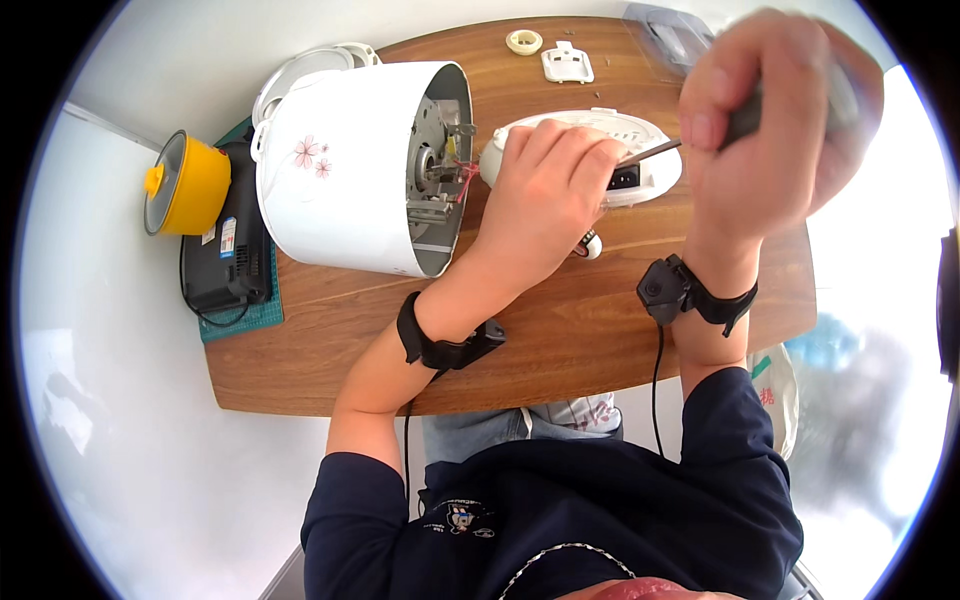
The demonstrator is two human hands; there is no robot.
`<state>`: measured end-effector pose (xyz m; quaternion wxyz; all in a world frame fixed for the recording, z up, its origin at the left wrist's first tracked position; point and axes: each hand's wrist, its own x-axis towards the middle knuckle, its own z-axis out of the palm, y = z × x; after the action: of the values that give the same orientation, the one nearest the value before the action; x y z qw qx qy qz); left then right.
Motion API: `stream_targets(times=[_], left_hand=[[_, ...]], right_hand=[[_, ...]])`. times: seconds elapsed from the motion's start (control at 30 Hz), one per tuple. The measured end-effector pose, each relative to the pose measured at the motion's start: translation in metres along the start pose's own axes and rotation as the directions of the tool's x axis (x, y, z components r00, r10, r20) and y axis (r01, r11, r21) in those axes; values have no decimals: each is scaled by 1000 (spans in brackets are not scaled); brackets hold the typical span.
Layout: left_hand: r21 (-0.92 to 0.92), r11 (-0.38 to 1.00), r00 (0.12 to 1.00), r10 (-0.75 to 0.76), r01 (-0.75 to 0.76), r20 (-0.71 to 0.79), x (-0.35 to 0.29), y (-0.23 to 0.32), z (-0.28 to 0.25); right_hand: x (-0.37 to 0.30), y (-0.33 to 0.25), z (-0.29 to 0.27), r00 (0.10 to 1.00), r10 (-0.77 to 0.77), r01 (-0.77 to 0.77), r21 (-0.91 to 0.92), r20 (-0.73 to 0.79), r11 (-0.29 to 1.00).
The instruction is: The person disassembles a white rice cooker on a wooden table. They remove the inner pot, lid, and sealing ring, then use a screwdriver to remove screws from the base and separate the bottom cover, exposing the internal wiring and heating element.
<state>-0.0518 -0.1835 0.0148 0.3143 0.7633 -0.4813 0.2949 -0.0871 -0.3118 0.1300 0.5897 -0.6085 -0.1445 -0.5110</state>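
Note:
A white rice cooker body (345,170) with pink flowers lies on its side, its open bottom showing metal parts and red wires. Just right of it is a white oval plastic base (655,178) with a black power socket (624,178). My left hand (550,195) is closed over that base, fingers curled on its top and near the socket. My right hand (765,130) is raised and wraps round a screwdriver (655,152), whose metal shaft points left toward the base beside my left fingertips. Whether its tip touches the base is hard to tell.
Small white plastic parts (568,65) and a round cream piece (523,42) lie at the back, with a clear plastic container (670,40) right of them. To the left, a yellow pot (190,185) rests by a black appliance (225,260) on a green mat (262,315).

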Motion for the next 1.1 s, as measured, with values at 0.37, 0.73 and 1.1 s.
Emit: stream_targets(times=[0.37,0.73,1.1], left_hand=[[-99,984,986,-153,145,-71,7,-3,-16],[-51,997,998,-64,63,-9,2,6,-12],[-34,998,998,-51,50,-34,1,1,-9]], right_hand=[[-12,4,-15,819,-398,432,14,414,902],[-5,9,9,996,66,-61,-80,52,995],[1,2,4,992,-59,53,58,115,997]])
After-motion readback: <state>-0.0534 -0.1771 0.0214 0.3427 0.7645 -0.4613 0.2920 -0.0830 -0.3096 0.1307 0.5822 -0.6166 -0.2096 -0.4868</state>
